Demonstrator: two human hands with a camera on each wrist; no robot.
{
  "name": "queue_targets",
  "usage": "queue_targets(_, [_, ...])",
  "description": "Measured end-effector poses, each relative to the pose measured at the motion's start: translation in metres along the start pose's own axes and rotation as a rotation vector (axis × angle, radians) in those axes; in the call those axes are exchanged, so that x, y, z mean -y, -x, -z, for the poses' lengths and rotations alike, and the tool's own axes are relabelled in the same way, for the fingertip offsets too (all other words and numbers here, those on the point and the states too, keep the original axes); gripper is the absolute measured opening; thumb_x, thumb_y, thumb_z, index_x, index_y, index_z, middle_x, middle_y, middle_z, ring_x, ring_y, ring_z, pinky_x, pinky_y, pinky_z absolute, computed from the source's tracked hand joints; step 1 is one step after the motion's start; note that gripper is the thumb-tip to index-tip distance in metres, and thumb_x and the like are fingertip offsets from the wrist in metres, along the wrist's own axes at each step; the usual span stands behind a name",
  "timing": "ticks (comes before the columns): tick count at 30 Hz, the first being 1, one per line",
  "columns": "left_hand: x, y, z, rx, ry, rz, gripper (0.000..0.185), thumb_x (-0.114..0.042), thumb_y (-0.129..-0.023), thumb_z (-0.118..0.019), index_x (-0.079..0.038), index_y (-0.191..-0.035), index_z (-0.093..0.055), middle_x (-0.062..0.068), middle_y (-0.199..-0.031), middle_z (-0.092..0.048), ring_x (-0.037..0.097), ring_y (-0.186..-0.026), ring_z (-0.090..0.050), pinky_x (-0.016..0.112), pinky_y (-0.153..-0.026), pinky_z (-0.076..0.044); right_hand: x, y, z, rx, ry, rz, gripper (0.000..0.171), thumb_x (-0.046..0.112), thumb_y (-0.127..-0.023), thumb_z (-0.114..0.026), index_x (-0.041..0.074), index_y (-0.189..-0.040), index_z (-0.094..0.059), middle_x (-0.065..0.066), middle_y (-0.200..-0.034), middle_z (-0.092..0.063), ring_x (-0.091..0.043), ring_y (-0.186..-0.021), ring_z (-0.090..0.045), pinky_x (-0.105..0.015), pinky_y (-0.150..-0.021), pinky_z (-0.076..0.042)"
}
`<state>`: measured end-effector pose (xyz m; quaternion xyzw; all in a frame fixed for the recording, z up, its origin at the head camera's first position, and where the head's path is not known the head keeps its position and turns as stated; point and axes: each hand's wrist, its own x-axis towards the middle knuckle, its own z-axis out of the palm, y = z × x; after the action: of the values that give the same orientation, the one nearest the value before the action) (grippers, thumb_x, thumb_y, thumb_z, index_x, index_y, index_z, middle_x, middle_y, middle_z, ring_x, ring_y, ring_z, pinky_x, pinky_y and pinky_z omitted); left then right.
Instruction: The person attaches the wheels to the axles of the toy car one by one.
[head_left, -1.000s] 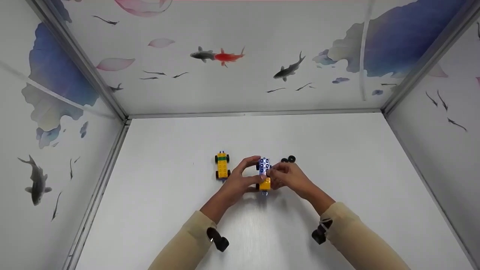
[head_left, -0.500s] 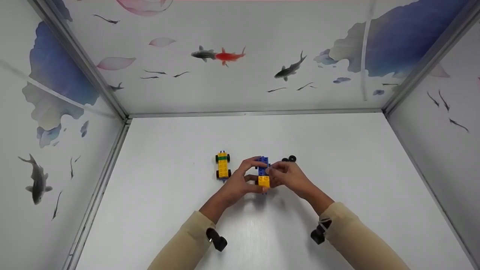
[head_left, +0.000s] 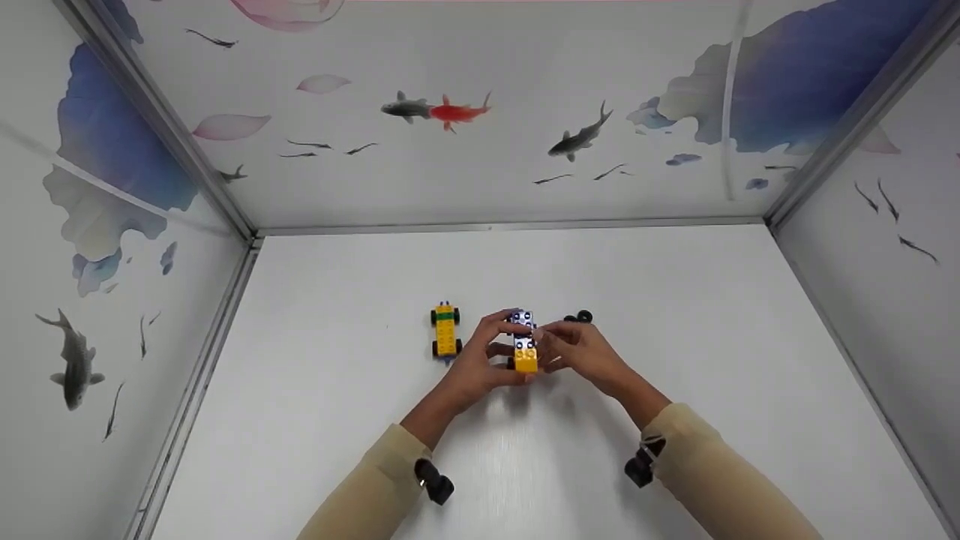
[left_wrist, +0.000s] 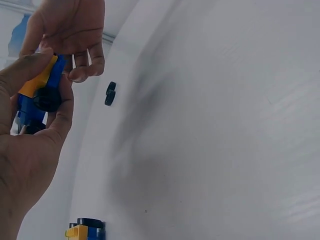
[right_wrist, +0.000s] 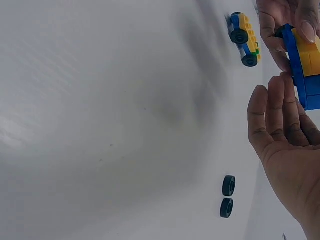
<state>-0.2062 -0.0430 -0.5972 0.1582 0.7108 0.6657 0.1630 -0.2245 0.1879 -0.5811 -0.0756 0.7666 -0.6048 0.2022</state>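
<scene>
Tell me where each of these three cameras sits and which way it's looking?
Head: worn on the head, looks forward and down at the white table; both sleeved arms and hands show.
Left wrist: beside the left hand, which grips the blue and yellow brick car; right fingertips appear too.
Right wrist: looks past the right hand across the table.
Shared: all views show the held car, two loose black wheels and the finished car.

Finished car (head_left: 445, 333) and wheels (head_left: 579, 318) flank open tabletop (head_left: 675, 360).
</scene>
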Motion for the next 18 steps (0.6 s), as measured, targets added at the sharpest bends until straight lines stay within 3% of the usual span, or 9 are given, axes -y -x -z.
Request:
queue_targets(3, [0.001, 0.001, 0.002, -0.022, 0.010, 0.014, 0.067, -0.017, -0.077, -0.090, -0.039, -0.132, -0.059, -0.023, -0.160, -0.027, 0.023, -0.121, -0.061, 0.033, -0.100, -0.057, -0.002, -0.001, 0.004, -0.083, 0.067, -0.028, 0.046, 0.042, -0.098, -0.066, 0.006, -0.127, -0.066, -0.016, -0.114, -0.071, -0.036, -0.104, -0.071, -0.039, -0.086, -0.063])
queue_targets(6, [0.003, 0.003, 0.004, -0.040, 0.027, 0.041, 0.069, -0.016, -0.075, -0.091, -0.038, -0.133, -0.059, -0.025, -0.159, -0.027, 0.024, -0.121, -0.060, 0.032, -0.099, -0.058, -0.007, -0.002, 0.011, -0.204, 0.227, -0.018, 0.039, 0.034, -0.099, -0.067, 0.008, -0.128, -0.067, -0.010, -0.117, -0.070, -0.032, -0.108, -0.068, -0.037, -0.088, -0.062])
queue_targets(11, [0.005, 0.004, 0.006, -0.054, 0.053, 0.073, 0.070, -0.012, -0.074, -0.091, -0.037, -0.132, -0.060, -0.028, -0.157, -0.028, 0.024, -0.123, -0.059, 0.033, -0.098, -0.058, -0.023, -0.004, 0.027, -0.385, 0.467, 0.107, 0.031, 0.014, -0.094, -0.072, 0.005, -0.124, -0.068, -0.012, -0.120, -0.067, -0.030, -0.113, -0.063, -0.044, -0.090, -0.058])
queue_targets(14, [0.006, 0.004, 0.007, -0.053, 0.051, 0.076, 0.070, -0.012, -0.074, -0.091, -0.037, -0.132, -0.061, -0.028, -0.157, -0.028, 0.023, -0.123, -0.059, 0.033, -0.098, -0.059, -0.032, -0.005, 0.035, -0.437, 0.559, 0.160, 0.035, 0.008, -0.091, -0.073, 0.001, -0.125, -0.067, -0.017, -0.127, -0.061, -0.036, -0.119, -0.057, -0.050, -0.095, -0.054])
queue_targets(18, [0.007, 0.004, 0.007, -0.046, 0.041, 0.070, 0.069, -0.013, -0.074, -0.091, -0.037, -0.131, -0.061, -0.028, -0.158, -0.028, 0.024, -0.122, -0.060, 0.032, -0.098, -0.058, -0.041, -0.005, 0.042, -0.434, 0.681, 0.160, 0.046, 0.007, -0.090, -0.072, -0.001, -0.134, -0.062, -0.017, -0.142, -0.055, -0.041, -0.131, -0.046, -0.054, -0.107, -0.047])
